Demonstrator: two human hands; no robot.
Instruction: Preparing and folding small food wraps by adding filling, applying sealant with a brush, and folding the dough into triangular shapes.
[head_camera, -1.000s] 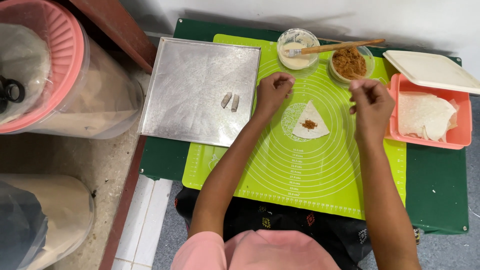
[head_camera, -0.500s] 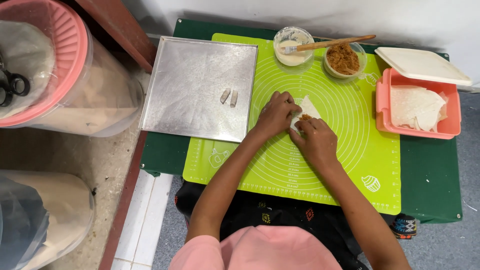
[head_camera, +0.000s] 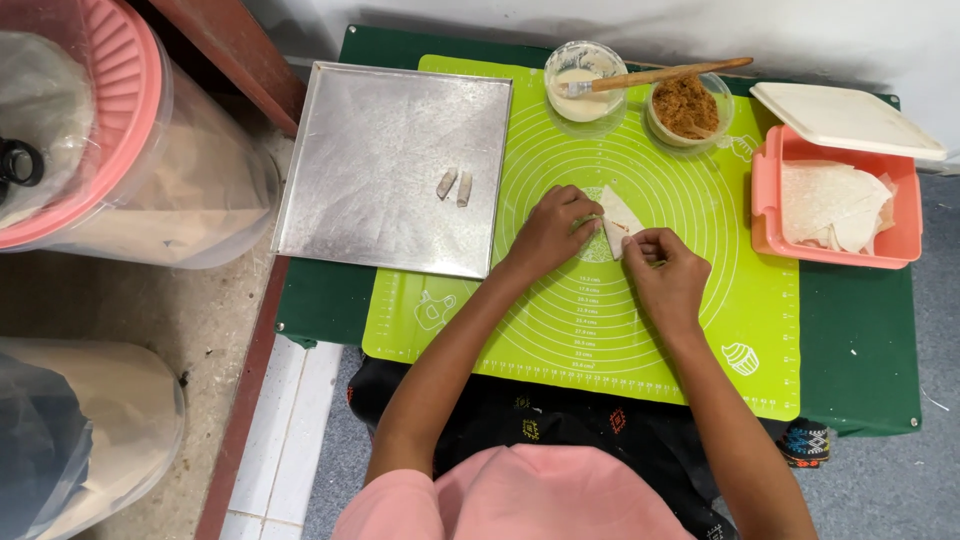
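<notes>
From the head view, both hands met on a small white wrapper (head_camera: 618, 215) near the centre of the green mat (head_camera: 600, 330): the left hand (head_camera: 552, 232) pinched its near edge, the right hand (head_camera: 668, 275) pinched its corner, each grip closed on the wrapper. The fold looked half done; rolling it tight seemed to call for even fingertip pressure. At 12 o'clock stood a bowl (head_camera: 583, 80) of pale paste with a brush (head_camera: 655, 76), beside a bowl of brown filling (head_camera: 686, 106); at 3 o'clock a pink box (head_camera: 770, 190) held wrappers; at 10 o'clock a tray (head_camera: 380, 160) held two rolls (head_camera: 455, 186).
</notes>
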